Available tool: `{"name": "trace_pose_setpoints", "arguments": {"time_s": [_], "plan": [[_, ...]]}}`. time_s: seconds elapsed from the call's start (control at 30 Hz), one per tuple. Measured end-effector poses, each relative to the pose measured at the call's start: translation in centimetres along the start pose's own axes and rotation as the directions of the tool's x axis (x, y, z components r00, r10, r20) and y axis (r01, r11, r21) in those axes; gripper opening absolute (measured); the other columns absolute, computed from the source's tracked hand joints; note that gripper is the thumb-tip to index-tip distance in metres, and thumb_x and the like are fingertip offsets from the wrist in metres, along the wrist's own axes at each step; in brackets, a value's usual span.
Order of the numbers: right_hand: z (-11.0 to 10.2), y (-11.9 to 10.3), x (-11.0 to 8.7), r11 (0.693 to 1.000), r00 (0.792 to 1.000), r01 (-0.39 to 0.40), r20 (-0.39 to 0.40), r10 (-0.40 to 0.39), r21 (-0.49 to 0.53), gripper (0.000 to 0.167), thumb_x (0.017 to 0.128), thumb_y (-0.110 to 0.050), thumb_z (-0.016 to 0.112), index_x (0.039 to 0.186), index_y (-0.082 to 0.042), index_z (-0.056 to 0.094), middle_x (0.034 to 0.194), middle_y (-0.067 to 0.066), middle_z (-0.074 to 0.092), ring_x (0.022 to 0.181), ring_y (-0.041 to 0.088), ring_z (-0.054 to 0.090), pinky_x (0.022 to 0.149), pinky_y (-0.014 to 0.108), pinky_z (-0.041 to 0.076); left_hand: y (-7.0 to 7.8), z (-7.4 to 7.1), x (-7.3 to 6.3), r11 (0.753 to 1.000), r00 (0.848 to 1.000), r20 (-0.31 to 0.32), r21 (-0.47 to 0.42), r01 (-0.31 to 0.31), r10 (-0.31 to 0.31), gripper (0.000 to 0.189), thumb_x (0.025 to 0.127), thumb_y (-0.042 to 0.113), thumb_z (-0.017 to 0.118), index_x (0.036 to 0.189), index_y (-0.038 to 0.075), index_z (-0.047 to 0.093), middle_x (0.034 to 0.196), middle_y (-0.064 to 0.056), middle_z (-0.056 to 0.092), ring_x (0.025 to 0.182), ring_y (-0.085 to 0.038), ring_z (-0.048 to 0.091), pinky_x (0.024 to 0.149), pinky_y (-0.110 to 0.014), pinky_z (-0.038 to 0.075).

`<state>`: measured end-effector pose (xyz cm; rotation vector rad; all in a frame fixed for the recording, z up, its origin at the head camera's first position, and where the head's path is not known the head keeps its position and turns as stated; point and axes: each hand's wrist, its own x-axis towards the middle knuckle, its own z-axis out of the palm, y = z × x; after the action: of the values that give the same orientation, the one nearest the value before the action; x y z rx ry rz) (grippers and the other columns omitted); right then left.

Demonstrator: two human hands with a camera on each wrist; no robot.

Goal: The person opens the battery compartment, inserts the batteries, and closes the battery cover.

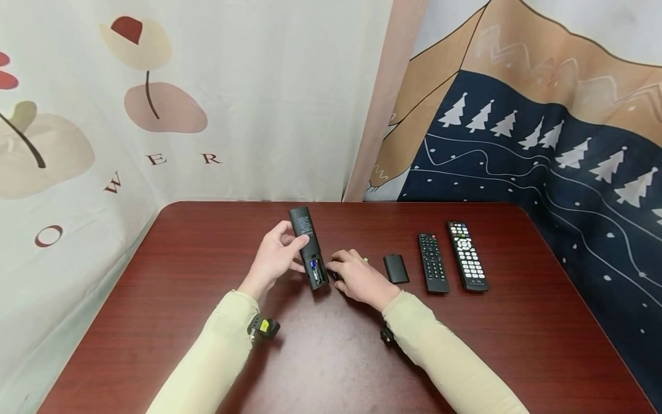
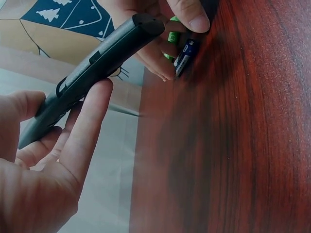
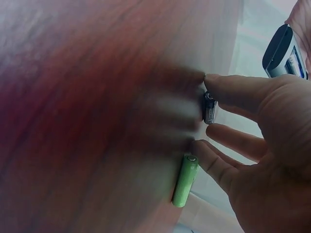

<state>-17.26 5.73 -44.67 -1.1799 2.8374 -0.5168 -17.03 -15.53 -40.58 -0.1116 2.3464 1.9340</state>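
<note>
A black remote control (image 1: 306,238) is gripped by my left hand (image 1: 275,253), thumb across its back and fingers round its side. Its back faces up toward the head view, and the bare battery compartment (image 1: 316,271) shows a blue and silver battery inside. Down at the tabletop, my right hand (image 1: 359,276) has its thumb and fingers round a dark blue battery (image 2: 187,56), also seen as a small battery (image 3: 209,108) between the fingertips in the right wrist view. A green battery (image 3: 185,181) lies right beside those fingers.
To the right of my right hand lies a black battery cover (image 1: 396,268). Beyond it are a small black remote (image 1: 433,263) and a larger remote with white buttons (image 1: 468,256). All rest on the reddish-brown table (image 1: 331,356), with curtains (image 1: 269,115) behind its far edge.
</note>
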Motion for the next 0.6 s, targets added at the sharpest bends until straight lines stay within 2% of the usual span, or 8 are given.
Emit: {"name": "trace_pose_setpoints", "arguments": {"time_s": [0.3, 0.6], "plan": [[-0.01, 0.04, 0.01, 0.999, 0.999, 0.033, -0.026, -0.033, -0.022, 0.033, 0.089, -0.006, 0.080, 0.122, -0.006, 0.074, 0.126, 0.016, 0.065, 0.111, 0.033, 0.061, 0.095, 0.043, 0.055, 0.19, 0.06, -0.07, 1.000, 1.000, 0.003, -0.002, -0.005, 0.005, 0.028, 0.102, 0.015, 0.065, 0.125, 0.002, 0.054, 0.098, -0.023, 0.069, 0.067, -0.023, 0.071, 0.060, -0.047, 0.064], [0.03, -0.01, 0.01, 0.999, 1.000, 0.014, -0.015, -0.015, -0.031, 0.033, 0.091, -0.006, 0.078, 0.123, -0.005, 0.073, 0.124, 0.013, 0.067, 0.110, 0.032, 0.061, 0.094, 0.041, 0.056, 0.28, -0.01, -0.25, 1.000, 1.000, -0.004, -0.006, -0.004, 0.004, 0.026, 0.102, 0.013, 0.064, 0.123, 0.002, 0.054, 0.095, -0.021, 0.069, 0.064, -0.021, 0.070, 0.060, -0.048, 0.064]]}}
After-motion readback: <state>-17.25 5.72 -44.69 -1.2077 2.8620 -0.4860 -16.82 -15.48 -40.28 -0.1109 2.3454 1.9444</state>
